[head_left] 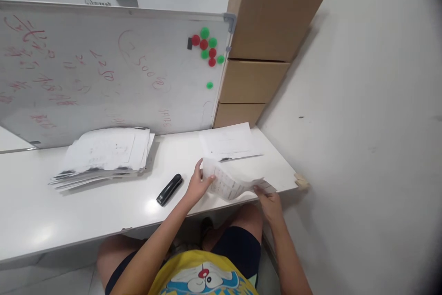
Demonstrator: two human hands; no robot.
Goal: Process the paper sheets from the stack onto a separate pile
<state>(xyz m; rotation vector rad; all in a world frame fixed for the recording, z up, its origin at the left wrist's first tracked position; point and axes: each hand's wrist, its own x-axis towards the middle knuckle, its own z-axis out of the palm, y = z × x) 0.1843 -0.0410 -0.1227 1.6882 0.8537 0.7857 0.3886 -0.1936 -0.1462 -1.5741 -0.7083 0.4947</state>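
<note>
I hold a bent printed sheet of paper [230, 184] over the front edge of the white table [86, 212]. My left hand [198, 186] is closed on its left edge, thumb on top. On the right end of the sheet my right hand [270, 203] grips it from below. A black stapler [169, 189] lies on the table just left of my left hand. Behind the held sheet lies a thin pile of papers [229, 141]. Further left rests a thick stack of papers [103, 156].
A whiteboard [103, 74] with red writing leans at the back of the table, with red and green magnets [207, 49] near its top right corner. Stacked cardboard boxes [262, 51] stand at the right end against the white wall. My knees show under the table.
</note>
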